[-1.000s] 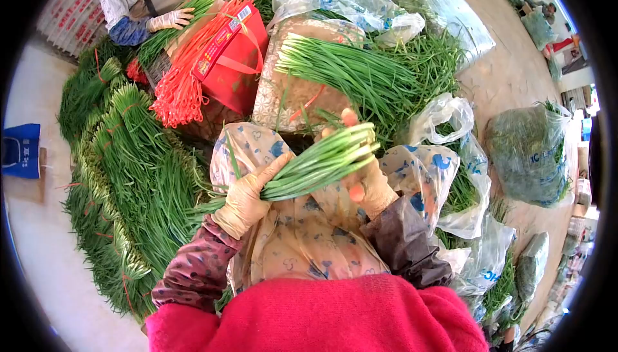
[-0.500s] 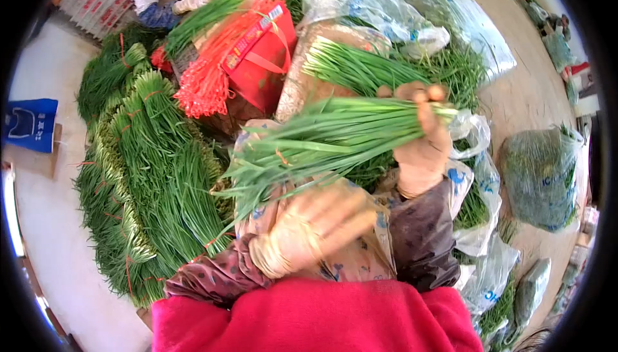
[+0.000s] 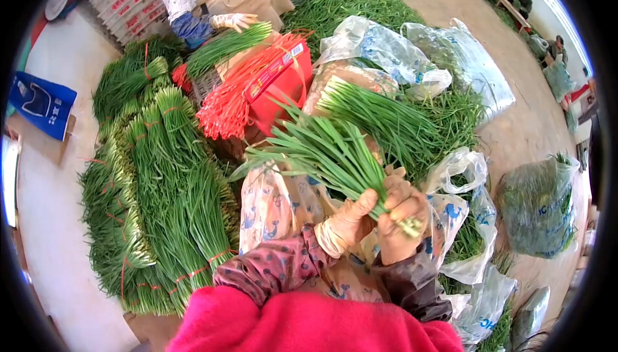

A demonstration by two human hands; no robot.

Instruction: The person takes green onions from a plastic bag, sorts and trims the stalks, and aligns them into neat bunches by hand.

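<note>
A bunch of green chives (image 3: 341, 159) is in front of me, leaves fanned toward the upper left and pale cut ends at the lower right. My right hand (image 3: 402, 213), in a soiled pale glove, is closed round the stems near those ends. Against the stems from the left side presses my left hand (image 3: 347, 223), also gloved, thumb up and fingers partly hidden. Beneath both hands lies a patterned apron (image 3: 277, 204) over my lap. Just beyond the bunch, a loose heap of chives (image 3: 386, 117) lies with its white ends to the left.
Tied chive bundles (image 3: 174, 178) are stacked at the left. A red box (image 3: 280, 97) holds red ties (image 3: 228, 107). Plastic bags (image 3: 476, 217) stand at my right, with a filled bag (image 3: 541, 207) farther out. Another person's gloved hand (image 3: 233, 21) rests near chives at the back.
The bunch has swung from nearly level to steeply tilted, leaves up and left. My right hand has come down toward me, and my left hand has moved right onto the stems.
</note>
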